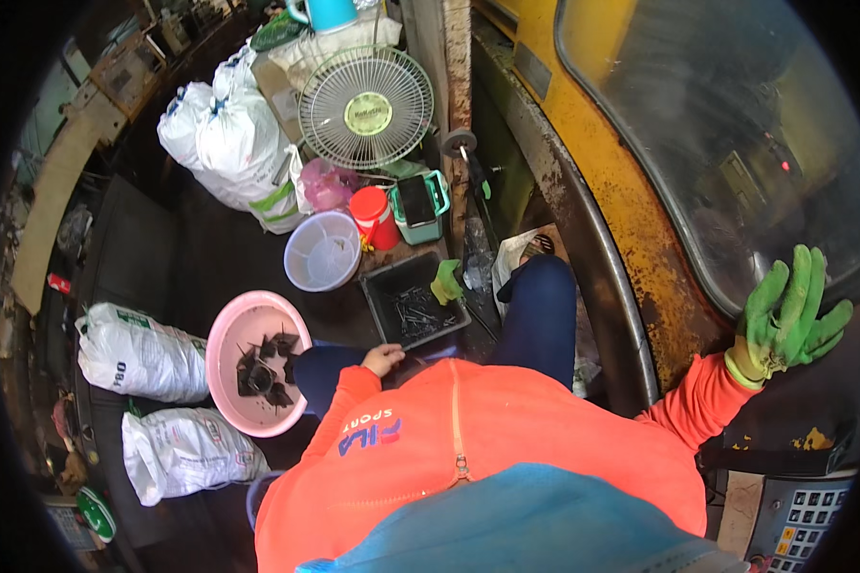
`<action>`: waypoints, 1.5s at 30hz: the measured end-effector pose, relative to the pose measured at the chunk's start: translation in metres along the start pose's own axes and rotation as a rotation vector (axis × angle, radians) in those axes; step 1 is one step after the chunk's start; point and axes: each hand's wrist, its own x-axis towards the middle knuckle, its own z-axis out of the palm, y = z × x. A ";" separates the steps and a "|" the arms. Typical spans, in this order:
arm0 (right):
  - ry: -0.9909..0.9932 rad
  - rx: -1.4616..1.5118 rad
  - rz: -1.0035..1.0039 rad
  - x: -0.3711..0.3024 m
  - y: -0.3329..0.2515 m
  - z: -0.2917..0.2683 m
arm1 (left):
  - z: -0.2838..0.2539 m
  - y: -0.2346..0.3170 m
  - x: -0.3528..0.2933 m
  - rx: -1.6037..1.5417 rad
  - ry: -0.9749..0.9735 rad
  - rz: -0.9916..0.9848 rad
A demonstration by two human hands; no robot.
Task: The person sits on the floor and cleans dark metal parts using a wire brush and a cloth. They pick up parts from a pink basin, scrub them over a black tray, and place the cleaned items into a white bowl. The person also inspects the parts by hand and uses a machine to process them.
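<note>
My left hand (384, 359), bare, is by the near left corner of a black tray (380, 307). Its fingers look curled together; what they hold, if anything, is too small to make out. Thin dark metal pieces (417, 311) that look like nails or pins lie in the tray. A green glove (446, 283) hangs over the tray's right rim. My right hand (785, 315) wears a green-coated glove with a yellow cuff. It is raised with fingers spread, holding nothing, in front of the machine's window (736, 162).
A pink basin (222, 334) with dark metal pieces stands at left, near white sacks (143, 353). Beyond are a pale basin (323, 251), a red jug (375, 216), a teal container (419, 229) and a fan (366, 107). A yellow machine frame (631, 220) borders my right; a button panel (803, 520) is lower right.
</note>
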 end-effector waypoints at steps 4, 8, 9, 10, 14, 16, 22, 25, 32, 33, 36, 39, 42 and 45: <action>0.062 0.139 -0.065 0.004 0.006 -0.002 | -0.007 0.035 -0.040 -0.248 0.089 0.108; 0.421 0.762 -0.002 -0.014 -0.038 0.009 | -0.063 0.050 -0.082 -0.150 0.414 0.441; 0.473 0.956 0.040 -0.025 -0.055 0.011 | -0.083 0.047 -0.095 -0.025 0.519 0.520; 0.233 1.220 0.072 -0.041 -0.076 0.012 | -0.101 0.041 -0.109 -0.029 0.639 0.600; -0.632 1.248 -0.197 -0.104 -0.144 0.012 | -0.166 0.006 -0.173 -0.086 1.160 0.063; -0.967 1.290 -0.133 -0.142 -0.167 0.008 | -0.178 -0.019 -0.195 -0.188 1.311 -0.078; -1.049 1.119 -0.284 -0.197 -0.201 0.007 | -0.191 -0.104 -0.177 0.297 1.052 -0.279; -1.078 1.134 -0.258 -0.199 -0.206 0.010 | -0.192 -0.136 -0.120 0.571 0.858 -0.247; -1.123 1.164 -0.136 -0.202 -0.210 0.005 | -0.185 -0.158 -0.032 0.668 0.839 -0.569; -1.126 1.162 -0.141 -0.202 -0.210 0.004 | -0.184 -0.156 -0.028 0.702 0.815 -0.613; -1.116 1.176 -0.132 -0.202 -0.211 0.004 | -0.183 -0.153 -0.027 0.733 0.795 -0.682; -1.106 1.186 -0.130 -0.202 -0.212 0.005 | -0.188 -0.157 -0.033 0.831 0.805 -0.564; -1.089 1.211 -0.111 -0.203 -0.213 0.007 | -0.195 -0.164 -0.040 0.696 0.784 -0.582; -1.058 1.248 -0.120 -0.204 -0.215 0.008 | -0.199 -0.162 -0.051 0.642 0.872 -0.515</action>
